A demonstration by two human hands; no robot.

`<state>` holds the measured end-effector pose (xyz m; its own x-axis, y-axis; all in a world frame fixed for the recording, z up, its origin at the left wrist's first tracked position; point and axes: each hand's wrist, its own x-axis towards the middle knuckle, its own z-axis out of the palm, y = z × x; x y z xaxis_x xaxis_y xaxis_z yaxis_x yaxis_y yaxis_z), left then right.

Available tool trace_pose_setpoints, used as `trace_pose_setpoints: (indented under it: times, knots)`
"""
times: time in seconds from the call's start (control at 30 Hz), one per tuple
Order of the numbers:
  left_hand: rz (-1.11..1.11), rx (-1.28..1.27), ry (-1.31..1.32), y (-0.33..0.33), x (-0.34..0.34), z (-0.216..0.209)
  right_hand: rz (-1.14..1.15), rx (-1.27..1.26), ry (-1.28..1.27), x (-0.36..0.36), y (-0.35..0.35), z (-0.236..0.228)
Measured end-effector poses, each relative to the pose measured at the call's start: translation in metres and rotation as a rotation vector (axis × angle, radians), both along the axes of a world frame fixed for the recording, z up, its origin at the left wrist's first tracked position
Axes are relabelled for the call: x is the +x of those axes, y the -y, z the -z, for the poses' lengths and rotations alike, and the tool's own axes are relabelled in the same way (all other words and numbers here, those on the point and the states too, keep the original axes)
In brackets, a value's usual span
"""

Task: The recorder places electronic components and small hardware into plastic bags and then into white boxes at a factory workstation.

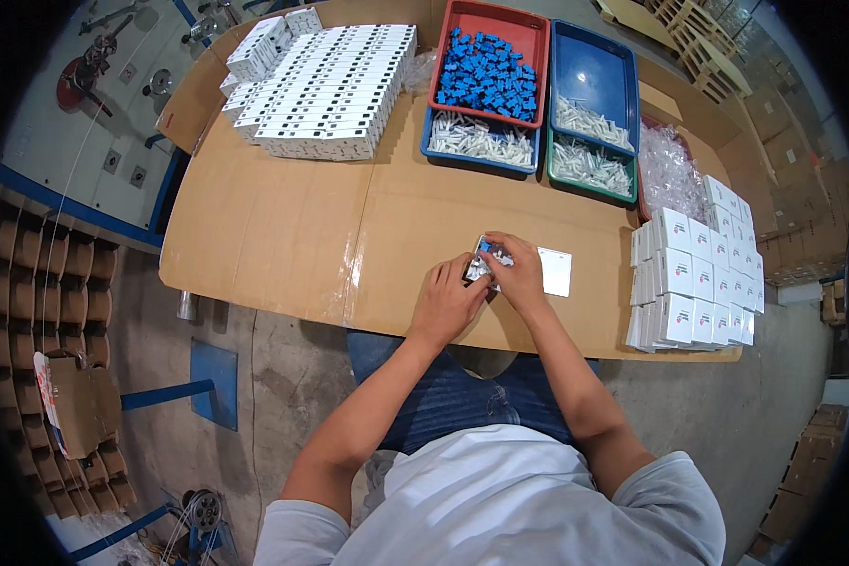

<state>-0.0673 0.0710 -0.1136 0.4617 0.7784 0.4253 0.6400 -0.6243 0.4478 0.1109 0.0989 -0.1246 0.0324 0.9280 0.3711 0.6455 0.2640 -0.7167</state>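
- Box, small and open, is between my hands by the near edge of the counter; it shows white, with a dark strip along its left side and something bright blue at its far end. My hands hide much of it, and the little white pieces inside are too small to name.
- My left fingers are closed around its left side, holding it; my right fingers bend narrowly over its top, and I cannot tell what they pinch.
- Just right of my hand lies a flat white rectangle, smooth and plain.
- Brown cardboard, matte and creased with a strip of shiny tape, covers the counter.
- Far off on it, a red tray holds a heap of chunky blue pieces; the blue trays and the green tray around it carry slim whitish sticks.
- Crinkled clear plastic bulges up behind stacked, square-faced white cartons on my right.
- Long rows of slim white boxes stand packed at the far left.
- Grey, stained concrete floor runs below, with cardboard dividers on the left and slatted wooden pallets at the far right.
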Motion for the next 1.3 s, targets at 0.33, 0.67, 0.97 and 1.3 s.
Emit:
trace_pose_setpoints:
  times: [0.33,0.67,0.97,1.3]
  knots:
    - [0.01,0.001,-0.016,-0.001,-0.001,0.002,0.018,-0.002,0.115,0.0,0.001,-0.006]
    - [-0.005,-0.023,-0.002,0.0,-0.001,-0.001,0.022,0.014,0.267,0.002,0.006,0.006]
    - [0.013,-0.028,0.018,0.002,0.002,0.001,-0.002,-0.013,0.477,0.031,0.006,-0.037]
    - [0.01,0.01,-0.028,0.001,0.004,0.004,0.478,-0.502,0.238,0.087,0.058,-0.016]
